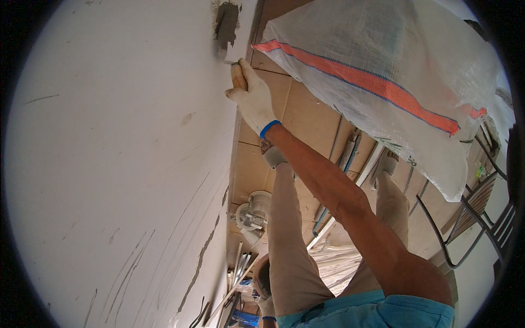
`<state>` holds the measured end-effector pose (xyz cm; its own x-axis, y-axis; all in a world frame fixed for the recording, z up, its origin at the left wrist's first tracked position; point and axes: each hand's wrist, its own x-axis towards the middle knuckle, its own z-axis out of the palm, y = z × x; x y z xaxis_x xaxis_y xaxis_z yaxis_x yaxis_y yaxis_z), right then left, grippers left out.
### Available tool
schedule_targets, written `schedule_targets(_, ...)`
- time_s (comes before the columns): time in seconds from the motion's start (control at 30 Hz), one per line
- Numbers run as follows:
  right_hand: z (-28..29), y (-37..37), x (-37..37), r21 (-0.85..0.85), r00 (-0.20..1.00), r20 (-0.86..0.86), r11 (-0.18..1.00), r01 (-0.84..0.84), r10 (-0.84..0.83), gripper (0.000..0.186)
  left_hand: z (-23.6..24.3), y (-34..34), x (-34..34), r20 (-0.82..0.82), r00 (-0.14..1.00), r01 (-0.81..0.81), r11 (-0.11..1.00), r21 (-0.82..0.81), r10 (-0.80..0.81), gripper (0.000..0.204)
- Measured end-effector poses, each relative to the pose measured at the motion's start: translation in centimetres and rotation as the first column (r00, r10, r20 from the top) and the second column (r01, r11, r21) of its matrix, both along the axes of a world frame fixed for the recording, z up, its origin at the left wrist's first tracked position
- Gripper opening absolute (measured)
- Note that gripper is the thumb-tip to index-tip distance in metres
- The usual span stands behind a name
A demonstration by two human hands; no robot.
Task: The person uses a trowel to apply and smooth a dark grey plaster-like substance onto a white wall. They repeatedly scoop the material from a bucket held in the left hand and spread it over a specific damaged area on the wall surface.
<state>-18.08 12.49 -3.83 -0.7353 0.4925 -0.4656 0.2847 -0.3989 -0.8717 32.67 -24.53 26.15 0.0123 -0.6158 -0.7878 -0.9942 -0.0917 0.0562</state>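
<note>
My right hand (252,98), in a white knitted glove with a blue cuff, is closed round the wooden handle of a putty knife (239,76). Its pale blade lies against the white wall (126,136), just below a rough patch of grey mortar (226,24) beside the wall's edge. Low in the view, my left hand (267,307), gloved too and partly cut off by my leg, grips a round brown bowl (263,276). What the bowl contains cannot be made out.
A large translucent woven sack (377,71) with an orange stripe fills the upper right. Black metal chair frames (465,213) stand at the right. On the tiled floor (260,164) are a white round fixture (252,213) and tubes (350,150). Long strips (238,273) lie along the wall.
</note>
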Motion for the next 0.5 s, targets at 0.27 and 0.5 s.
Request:
schedule_targets(0.27, 2.3, -0.5, 1.4, 0.003, 0.999, -0.012, 0.999, -0.046, 0.046, 0.091, 0.0, 0.0, -0.7, 0.016, 0.999, 0.028, 1.0, -0.004, -0.028, 0.041)
schedule_targets(0.5, 3.0, -0.2, 4.8, 0.05, 0.994, -0.063, 0.995, -0.092, 0.095, 0.089, 0.0, -0.1, -0.8, 0.023, 0.999, 0.041, 0.999, 0.0, -0.041, 0.041)
